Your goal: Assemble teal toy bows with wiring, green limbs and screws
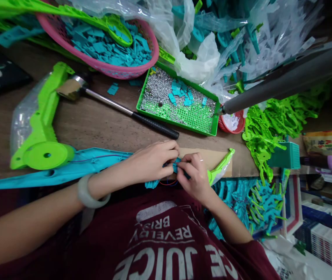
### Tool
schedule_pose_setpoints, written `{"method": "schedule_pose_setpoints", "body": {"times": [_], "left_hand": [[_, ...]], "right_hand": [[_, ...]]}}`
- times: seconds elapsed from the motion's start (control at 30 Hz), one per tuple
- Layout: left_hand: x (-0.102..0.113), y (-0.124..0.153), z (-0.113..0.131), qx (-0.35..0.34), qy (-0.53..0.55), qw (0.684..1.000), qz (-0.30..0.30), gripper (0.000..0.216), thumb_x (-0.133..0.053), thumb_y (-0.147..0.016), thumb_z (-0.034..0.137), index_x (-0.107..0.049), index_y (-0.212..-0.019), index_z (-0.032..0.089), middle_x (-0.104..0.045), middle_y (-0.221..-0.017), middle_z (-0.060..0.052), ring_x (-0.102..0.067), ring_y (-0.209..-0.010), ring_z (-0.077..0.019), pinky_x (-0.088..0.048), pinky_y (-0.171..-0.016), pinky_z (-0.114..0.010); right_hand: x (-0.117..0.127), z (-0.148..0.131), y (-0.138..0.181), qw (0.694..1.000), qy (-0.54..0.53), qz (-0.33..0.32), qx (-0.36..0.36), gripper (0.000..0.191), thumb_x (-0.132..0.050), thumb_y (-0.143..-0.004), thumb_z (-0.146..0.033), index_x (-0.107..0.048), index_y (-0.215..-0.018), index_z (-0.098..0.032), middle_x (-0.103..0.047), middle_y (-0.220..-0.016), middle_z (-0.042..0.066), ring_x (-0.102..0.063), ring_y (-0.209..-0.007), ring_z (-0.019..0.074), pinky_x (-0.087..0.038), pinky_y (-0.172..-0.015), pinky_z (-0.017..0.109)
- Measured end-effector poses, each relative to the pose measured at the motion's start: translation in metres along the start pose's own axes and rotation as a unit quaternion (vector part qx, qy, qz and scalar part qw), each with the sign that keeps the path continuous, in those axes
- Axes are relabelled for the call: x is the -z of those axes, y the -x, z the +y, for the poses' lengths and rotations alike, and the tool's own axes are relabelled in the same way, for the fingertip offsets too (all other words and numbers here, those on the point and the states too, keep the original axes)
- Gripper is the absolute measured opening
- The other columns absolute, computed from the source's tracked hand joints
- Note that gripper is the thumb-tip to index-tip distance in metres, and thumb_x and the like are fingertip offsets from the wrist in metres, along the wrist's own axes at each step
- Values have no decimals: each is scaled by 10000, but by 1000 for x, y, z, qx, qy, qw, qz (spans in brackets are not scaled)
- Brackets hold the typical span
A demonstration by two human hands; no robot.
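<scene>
A long blue plastic toy shell lies along the table's near edge, hollow side up, with a thin dark wire in it. My left hand is closed in a pinch over its right part. My right hand, with a ring on one finger, pinches at the same spot; the fingers hide what they hold there. Red and blue wires loop out below the hands. A green-and-clear plastic piece sits right of my right hand. At the shell's left stands a larger green plastic part with a clear cover.
Beyond the hands lie a black-handled hammer and a green tray of screws. A pink basket holds blue pieces. A grey power screwdriver reaches in from the right. Green parts are heaped at right, near a small red basket.
</scene>
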State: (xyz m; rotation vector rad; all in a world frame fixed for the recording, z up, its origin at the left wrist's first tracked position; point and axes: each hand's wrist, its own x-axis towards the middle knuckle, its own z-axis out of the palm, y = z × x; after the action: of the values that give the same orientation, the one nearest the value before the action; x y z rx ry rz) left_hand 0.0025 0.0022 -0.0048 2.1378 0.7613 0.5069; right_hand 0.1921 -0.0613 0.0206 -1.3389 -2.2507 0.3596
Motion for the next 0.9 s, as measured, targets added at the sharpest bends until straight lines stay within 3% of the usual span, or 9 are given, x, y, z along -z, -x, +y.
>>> {"method": "schedule_pose_setpoints", "body": {"times": [0.17, 0.53, 0.77, 0.9], "left_hand": [[0, 0, -2, -7, 2, 1000, 0, 103, -558, -854, 154, -655, -882, 175, -612, -1035, -58, -606, -925, -205, -470, -805, -323], [2, 0, -2, 2, 8, 1000, -16, 97, -546, -869, 179, -643, -867, 172, -600, -1025, -64, -587, -901, -205, -459, -784, -333], [3, -2, -4, -12, 4, 1000, -15, 112, -535, -862, 181, -646, -875, 188, -624, -1033, -55, -613, -920, -201, -483, -808, -321], [7, 3, 2, -61, -29, 996, 55, 148, -496, -911, 179, -643, -921, 189, -662, -1054, -72, -638, -962, -219, -495, -816, -339]], "right_hand": [[1, 0, 1, 1000, 1, 26, 4, 121, -581, -920, -107, -669, -953, -183, -617, -880, 73, -560, -847, 192, -521, -715, 349], [0, 0, 0, 1000, -26, 8, -7, 124, -577, -926, -113, -690, -938, -161, -617, -874, 78, -546, -852, 195, -492, -724, 351], [8, 1, -9, 988, -84, -86, -98, 156, -578, -949, -177, -719, -884, -187, -612, -945, 75, -530, -945, 211, -479, -833, 378], [22, 14, -11, 984, -112, -110, -90, 140, -593, -951, -212, -727, -988, -196, -616, -1033, 82, -554, -1015, 217, -483, -914, 404]]}}
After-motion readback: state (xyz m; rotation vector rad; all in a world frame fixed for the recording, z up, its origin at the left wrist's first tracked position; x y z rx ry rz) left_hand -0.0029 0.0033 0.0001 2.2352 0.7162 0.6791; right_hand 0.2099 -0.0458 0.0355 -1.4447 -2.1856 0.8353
